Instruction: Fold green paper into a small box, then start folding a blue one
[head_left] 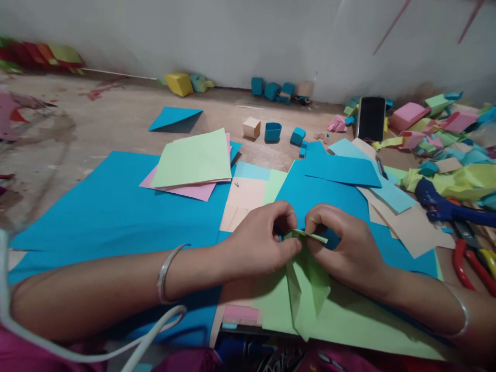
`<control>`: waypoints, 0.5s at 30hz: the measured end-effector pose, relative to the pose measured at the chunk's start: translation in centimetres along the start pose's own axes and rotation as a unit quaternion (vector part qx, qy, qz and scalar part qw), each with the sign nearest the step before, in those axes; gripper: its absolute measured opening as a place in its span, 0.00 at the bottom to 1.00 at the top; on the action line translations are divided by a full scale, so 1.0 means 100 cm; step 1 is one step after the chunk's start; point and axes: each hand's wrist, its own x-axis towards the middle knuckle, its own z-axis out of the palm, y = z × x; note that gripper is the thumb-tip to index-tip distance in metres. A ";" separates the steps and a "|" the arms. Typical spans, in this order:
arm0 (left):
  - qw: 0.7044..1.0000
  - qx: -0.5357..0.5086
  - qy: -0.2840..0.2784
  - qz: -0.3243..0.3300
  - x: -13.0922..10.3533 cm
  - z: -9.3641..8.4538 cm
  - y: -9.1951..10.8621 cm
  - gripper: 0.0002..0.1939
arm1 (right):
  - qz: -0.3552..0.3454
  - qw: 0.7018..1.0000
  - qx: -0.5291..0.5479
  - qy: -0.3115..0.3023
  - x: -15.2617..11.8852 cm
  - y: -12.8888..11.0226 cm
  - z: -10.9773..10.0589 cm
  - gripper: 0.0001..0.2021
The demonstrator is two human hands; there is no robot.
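1. The left hand (267,243) is gripping the folded green paper (304,294) at its upper edge, with thumb and fingers closing on the near and far faces.
2. The right hand (346,248) is pinching the same edge just beside the left, with thumb and index finger closing on it; its other fingers are curling largely out of sight.
3. The folded green paper is hanging from both hands, its creased panels spreading downward over the large green sheet (368,328) near the person's body.
4. A bangle (166,274) is circling the left wrist; a white cable (149,338) is running below that forearm.
5. Large blue paper (112,206) is covering the surface to the left, and a paper stack (194,160) with a light green sheet on top is lying partly over it.
6. Beyond the stack, a blue folded triangle (174,120) is resting on the table (124,124).
7. A peach paper box (251,128) and a blue paper box (273,133) are standing in a row near the middle.
8. At the right, a phone (371,120) is leaning among paper scraps (449,137), while a blue-handled tool (437,206) and red-handled pliers (463,263) are lying near the edge of view.
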 end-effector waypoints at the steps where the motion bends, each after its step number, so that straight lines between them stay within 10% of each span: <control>1: 1.000 0.013 0.005 0.010 0.000 0.001 -0.001 0.05 | 0.000 1.000 0.000 0.000 0.000 0.000 0.000 0.07; 15: 0.999 0.006 0.007 0.037 0.006 0.001 -0.014 0.10 | -0.079 0.997 -0.026 -0.005 0.001 0.005 -0.002 0.18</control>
